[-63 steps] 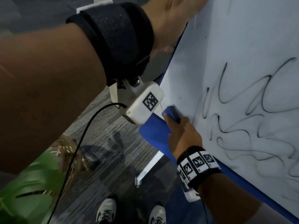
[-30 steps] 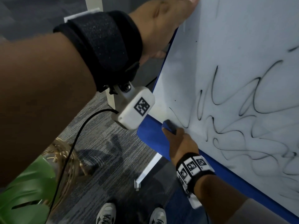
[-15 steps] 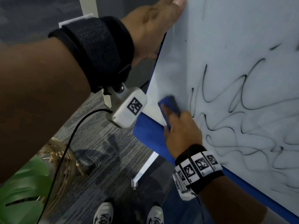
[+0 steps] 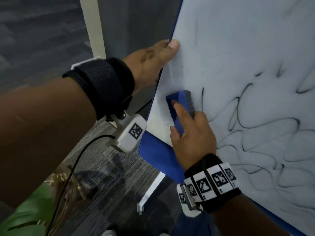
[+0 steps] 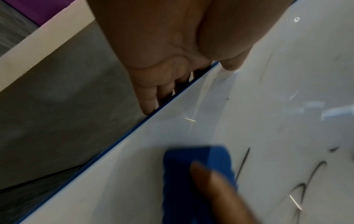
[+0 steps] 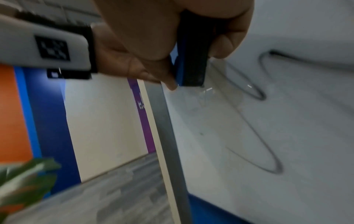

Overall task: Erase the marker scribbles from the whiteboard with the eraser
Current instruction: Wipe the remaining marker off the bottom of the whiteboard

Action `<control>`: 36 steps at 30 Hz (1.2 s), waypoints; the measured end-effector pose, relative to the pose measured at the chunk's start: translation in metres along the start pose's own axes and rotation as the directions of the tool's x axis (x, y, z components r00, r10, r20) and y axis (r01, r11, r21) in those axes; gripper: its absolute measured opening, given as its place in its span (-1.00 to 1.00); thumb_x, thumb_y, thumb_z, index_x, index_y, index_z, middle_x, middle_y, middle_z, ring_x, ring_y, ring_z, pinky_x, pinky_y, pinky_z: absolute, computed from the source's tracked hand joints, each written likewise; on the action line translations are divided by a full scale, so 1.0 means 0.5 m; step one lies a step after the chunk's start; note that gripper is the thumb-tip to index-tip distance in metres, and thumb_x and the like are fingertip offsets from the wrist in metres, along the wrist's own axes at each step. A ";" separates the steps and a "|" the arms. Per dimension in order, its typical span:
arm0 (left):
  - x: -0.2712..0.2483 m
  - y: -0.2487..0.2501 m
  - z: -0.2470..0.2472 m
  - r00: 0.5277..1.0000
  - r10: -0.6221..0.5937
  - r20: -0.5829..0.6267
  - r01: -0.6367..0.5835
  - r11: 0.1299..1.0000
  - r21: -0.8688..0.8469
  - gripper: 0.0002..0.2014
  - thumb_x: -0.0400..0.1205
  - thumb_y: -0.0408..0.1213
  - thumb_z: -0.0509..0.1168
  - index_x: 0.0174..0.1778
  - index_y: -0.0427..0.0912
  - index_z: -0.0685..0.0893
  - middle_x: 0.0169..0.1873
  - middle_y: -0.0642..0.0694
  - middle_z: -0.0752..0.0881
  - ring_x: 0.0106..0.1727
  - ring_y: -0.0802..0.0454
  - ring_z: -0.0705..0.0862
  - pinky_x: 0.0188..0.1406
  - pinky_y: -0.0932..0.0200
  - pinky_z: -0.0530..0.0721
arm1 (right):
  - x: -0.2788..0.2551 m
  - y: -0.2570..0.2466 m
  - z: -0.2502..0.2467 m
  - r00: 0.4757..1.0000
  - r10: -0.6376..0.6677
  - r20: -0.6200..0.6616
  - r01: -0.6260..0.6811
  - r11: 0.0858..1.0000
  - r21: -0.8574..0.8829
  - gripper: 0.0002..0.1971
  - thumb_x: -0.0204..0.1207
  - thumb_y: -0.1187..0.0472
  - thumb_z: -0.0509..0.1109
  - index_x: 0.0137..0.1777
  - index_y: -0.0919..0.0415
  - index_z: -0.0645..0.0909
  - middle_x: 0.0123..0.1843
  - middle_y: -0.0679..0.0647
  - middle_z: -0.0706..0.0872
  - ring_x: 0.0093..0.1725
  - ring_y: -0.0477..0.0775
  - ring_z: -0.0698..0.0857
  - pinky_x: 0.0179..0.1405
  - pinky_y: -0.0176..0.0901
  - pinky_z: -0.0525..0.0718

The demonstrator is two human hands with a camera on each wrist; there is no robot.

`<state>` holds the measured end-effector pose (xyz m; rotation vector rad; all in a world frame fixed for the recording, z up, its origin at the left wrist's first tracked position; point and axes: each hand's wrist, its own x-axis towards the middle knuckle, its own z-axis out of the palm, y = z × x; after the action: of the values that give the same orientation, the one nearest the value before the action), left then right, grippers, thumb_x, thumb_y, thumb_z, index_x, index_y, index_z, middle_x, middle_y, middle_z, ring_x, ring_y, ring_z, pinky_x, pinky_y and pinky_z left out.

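Note:
A whiteboard (image 4: 230, 53) with a blue frame fills the right of the head view; black marker scribbles (image 4: 265, 133) cover its middle and right. My right hand (image 4: 190, 132) grips a blue eraser (image 4: 180, 106) and presses its dark felt against the board, just left of the scribbles. The right wrist view shows the eraser (image 6: 193, 60) pinched between thumb and fingers. My left hand (image 4: 153, 62) holds the board's left edge, thumb on the front face and fingers (image 5: 151, 97) curled behind. The strip of board by that edge is wiped bare.
Grey carpet (image 4: 105, 169) lies below, with a white stand foot (image 4: 150, 189) under the board. A green plant (image 4: 25, 212) in a wicker basket stands at the lower left. A white post (image 4: 93, 26) rises behind the left hand. My shoes show at the bottom edge.
My right hand has slid the eraser up from the board's lower left corner along the left margin. The left hand keeps its hold on the edge; the view has shifted upward.

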<state>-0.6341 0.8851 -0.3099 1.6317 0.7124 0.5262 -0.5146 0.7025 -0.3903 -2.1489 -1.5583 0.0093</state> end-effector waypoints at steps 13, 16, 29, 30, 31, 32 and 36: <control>0.019 0.133 -0.005 0.982 -0.080 -0.171 0.022 0.948 -0.317 -0.52 0.52 0.20 0.33 0.16 -0.08 0.76 0.08 -0.09 0.81 0.07 -0.08 0.78 0.26 0.00 0.74 | 0.093 -0.125 -0.156 0.988 -0.019 -0.154 0.023 1.000 0.021 -0.26 0.51 0.05 0.41 0.57 -0.44 0.12 -0.03 -0.03 0.35 -0.20 0.05 0.47 -0.20 -0.14 0.46; 0.014 0.157 -0.008 0.982 -0.035 -0.187 -0.032 0.938 -0.345 -0.51 0.75 0.01 0.20 0.38 -0.29 0.73 0.33 -0.23 0.77 0.30 -0.20 0.78 0.39 -0.11 0.74 | -0.023 -0.040 -0.094 0.975 0.141 0.171 -0.126 0.987 -0.095 -0.23 0.56 0.00 0.36 0.56 -0.54 -0.04 0.00 -0.08 0.29 -0.08 0.07 0.57 -0.08 -0.08 0.61; 0.000 0.117 0.007 0.985 0.022 -0.170 -0.068 0.961 -0.267 -0.48 0.68 0.18 0.30 -0.01 -0.30 0.76 0.09 -0.19 0.82 0.22 -0.24 0.79 0.45 -0.23 0.67 | 0.037 -0.058 -0.118 0.986 0.002 -0.169 -0.002 1.000 0.000 -0.25 0.49 0.05 0.44 0.55 -0.41 0.12 -0.06 0.00 0.39 -0.22 0.03 0.45 -0.23 -0.18 0.42; 0.004 0.114 0.004 0.989 0.006 -0.149 -0.046 0.963 -0.265 -0.50 0.59 0.26 0.33 0.04 -0.16 0.63 0.15 -0.06 0.69 0.38 -0.47 0.65 0.50 -0.25 0.63 | -0.007 -0.018 -0.083 0.998 0.060 -0.024 -0.061 0.996 -0.059 -0.25 0.52 0.03 0.42 0.54 -0.45 0.05 -0.06 -0.02 0.35 -0.21 0.05 0.49 -0.25 -0.14 0.45; 0.005 0.111 0.001 0.991 0.004 -0.136 -0.041 0.962 -0.269 -0.45 0.52 0.33 0.34 0.09 -0.10 0.56 0.23 -0.07 0.64 0.45 -0.49 0.60 0.50 -0.25 0.62 | -0.053 0.027 -0.046 0.980 0.134 0.149 -0.114 0.984 -0.135 -0.22 0.55 0.02 0.37 0.54 -0.53 -0.06 -0.04 -0.04 0.32 -0.17 0.06 0.55 -0.22 -0.12 0.50; 0.003 0.108 0.001 0.992 0.007 -0.126 -0.041 0.963 -0.266 -0.38 0.49 0.37 0.33 0.15 -0.13 0.59 0.31 -0.04 0.65 0.49 -0.43 0.59 0.51 -0.26 0.59 | -0.093 0.069 -0.016 0.928 0.199 0.316 -0.135 0.968 -0.214 -0.16 0.59 0.01 0.33 0.52 -0.61 -0.23 0.00 -0.06 0.33 -0.10 0.03 0.58 -0.15 -0.15 0.55; 0.001 0.099 0.007 0.988 0.108 -0.109 -0.130 0.967 -0.220 -0.20 0.57 0.40 0.23 0.65 0.00 0.52 0.60 0.06 0.57 0.64 0.03 0.50 0.65 -0.29 0.40 | -0.119 0.103 0.005 0.866 0.241 0.438 -0.145 0.959 -0.242 -0.19 0.63 0.02 0.27 0.47 -0.54 -0.32 0.09 -0.11 0.33 -0.09 -0.11 0.48 0.04 -0.24 0.58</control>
<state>-0.6232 0.8783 -0.2620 1.4482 0.6037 0.7505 -0.4902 0.6381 -0.4283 -2.5980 -1.6365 0.4903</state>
